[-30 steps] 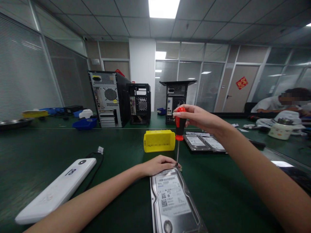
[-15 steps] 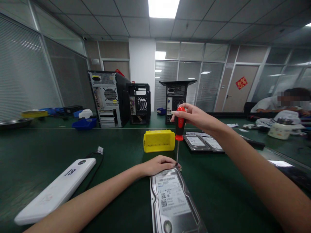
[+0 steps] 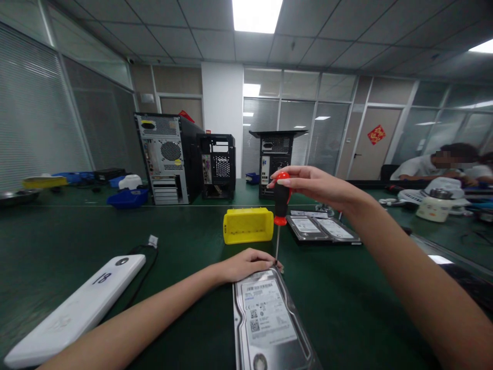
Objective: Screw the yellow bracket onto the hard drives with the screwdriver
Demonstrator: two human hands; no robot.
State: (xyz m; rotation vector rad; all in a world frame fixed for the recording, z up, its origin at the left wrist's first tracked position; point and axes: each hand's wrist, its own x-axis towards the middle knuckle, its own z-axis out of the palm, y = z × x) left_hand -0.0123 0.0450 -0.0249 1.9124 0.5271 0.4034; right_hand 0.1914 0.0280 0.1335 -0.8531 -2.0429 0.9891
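Note:
A silver hard drive (image 3: 267, 313) with a white label lies at the front middle of the green table. My left hand (image 3: 248, 264) is closed over its far end, fingers wrapped round the edge. Above that end, my right hand (image 3: 298, 182) grips the top of a red and black screwdriver (image 3: 282, 200) between thumb and fingers. The screwdriver stands nearly upright, its tip at the drive's far right corner beside my left fingertips. Whether the tip sits in a screw is too small to tell.
Beyond the drive stands a yellow bin (image 3: 248, 226), with more hard drives (image 3: 323, 227) to its right. A white power bank (image 3: 80, 308) lies at left. Computer cases (image 3: 169, 159) stand behind. People sit at the far right.
The view has shifted slightly, moving most things a little left in the picture. My right fingers have changed their hold on the handle top, and the handle has turned. The left hand still holds the drive.

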